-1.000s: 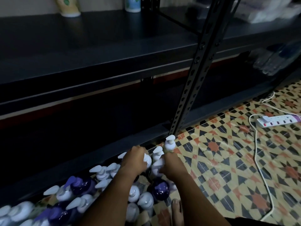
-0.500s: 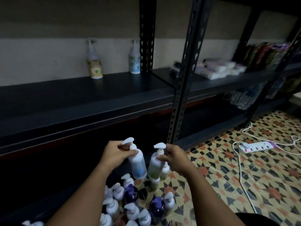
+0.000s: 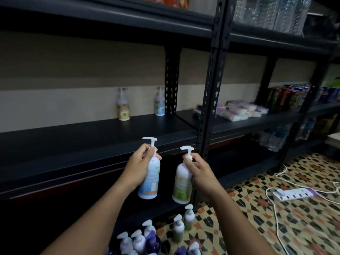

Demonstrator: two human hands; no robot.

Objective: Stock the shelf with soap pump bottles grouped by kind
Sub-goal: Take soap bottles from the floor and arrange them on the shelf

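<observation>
With each hand pinching only a pump neck, left hand (image 3: pixel 139 162) on the blue bottle (image 3: pixel 149 178) and right hand (image 3: pixel 199 169) on the green bottle (image 3: pixel 182 183), either could swing, slip, or land beside the wrong kind on the shelf (image 3: pixel 92 137).

The shelf (image 3: pixel 88 133) is showing matte black. The blue bottle (image 3: pixel 150 178) is wearing a white pump and pale blue label; the green bottle (image 3: pixel 181 183) is showing white over green. The floor (image 3: pixel 257 227) is displaying cream, black and orange star tiles. The strip (image 3: pixel 292 194) is looking white with red switches.
</observation>
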